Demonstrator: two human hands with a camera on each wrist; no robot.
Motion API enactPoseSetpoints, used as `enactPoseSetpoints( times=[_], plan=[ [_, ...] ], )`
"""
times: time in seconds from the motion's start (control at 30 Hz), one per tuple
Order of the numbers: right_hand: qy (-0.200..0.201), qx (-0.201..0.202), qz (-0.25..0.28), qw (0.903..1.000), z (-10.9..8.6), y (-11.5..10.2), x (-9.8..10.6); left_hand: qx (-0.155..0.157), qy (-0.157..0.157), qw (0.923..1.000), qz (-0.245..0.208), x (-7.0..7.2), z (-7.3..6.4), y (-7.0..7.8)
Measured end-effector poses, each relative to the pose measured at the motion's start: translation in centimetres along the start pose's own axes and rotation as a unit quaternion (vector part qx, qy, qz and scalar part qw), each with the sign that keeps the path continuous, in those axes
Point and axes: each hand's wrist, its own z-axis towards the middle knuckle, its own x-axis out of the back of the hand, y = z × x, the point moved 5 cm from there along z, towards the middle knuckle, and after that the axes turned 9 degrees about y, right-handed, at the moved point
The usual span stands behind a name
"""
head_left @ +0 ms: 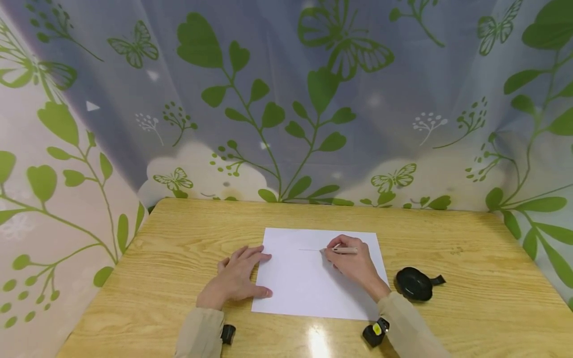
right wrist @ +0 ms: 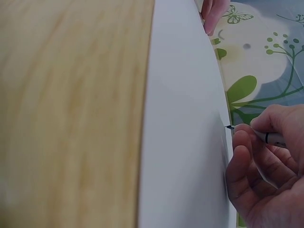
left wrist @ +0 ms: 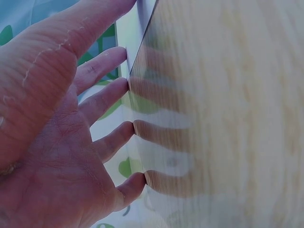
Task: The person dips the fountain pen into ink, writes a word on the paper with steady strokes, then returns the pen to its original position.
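Note:
A white sheet of paper (head_left: 291, 283) lies on the wooden table. Across its upper part runs a thin, short straight line. My right hand (head_left: 353, 261) pinches a light-coloured pen (head_left: 346, 250), its dark tip at the right end of that line. In the right wrist view the pen (right wrist: 274, 138) sits between thumb and fingers of the right hand (right wrist: 270, 166). My left hand (head_left: 239, 278) is spread at the paper's left edge, fingertips and thumb resting on or beside it. The left wrist view shows that hand (left wrist: 61, 118) with fingertips touching down on the surface.
A small black pan-shaped dish (head_left: 414, 284) with a short handle stands on the table (head_left: 179, 248) to the right of the paper. Behind the table hangs a curtain (head_left: 277, 99) with green leaves and butterflies. Both wrists wear small black devices.

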Motion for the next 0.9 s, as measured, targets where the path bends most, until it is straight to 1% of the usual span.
enactPoseSetpoints(
  times=[0.47,0.9],
  plan=[
    [0.014,-0.012,-0.019,0.9997,-0.1,0.2,0.5,0.001,0.001,1.0,-0.004,0.0,-0.1,0.1],
    [0.024,-0.02,-0.016,0.9994,-0.1,0.6,1.1,0.004,-0.001,1.0,-0.003,0.1,-0.2,0.3]
  ],
)
